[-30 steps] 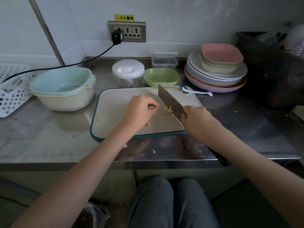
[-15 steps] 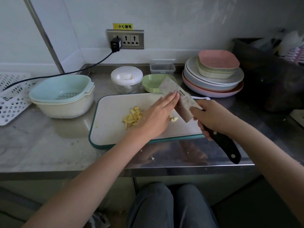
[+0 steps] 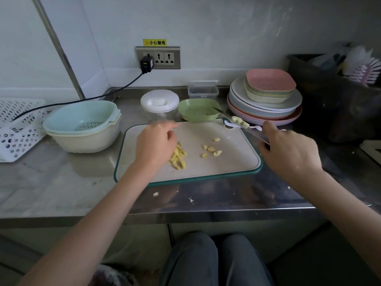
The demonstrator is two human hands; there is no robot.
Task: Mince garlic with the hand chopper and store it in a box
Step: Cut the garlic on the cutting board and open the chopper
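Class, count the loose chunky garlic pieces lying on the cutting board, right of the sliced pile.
5: one alone farther back, four clustered nearer the front. More ride on the knife blade.

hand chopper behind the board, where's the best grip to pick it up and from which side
Grip the hand chopper by its clear bowl just under the wide white lid, coming from the front left. It stands upright, the green bowl sits close on its right, and the lid may lift off alone.

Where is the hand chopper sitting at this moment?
In the head view the hand chopper stands at the back of the counter, left of centre, between the stacked colander bowls and the green dish, just behind the cutting board.
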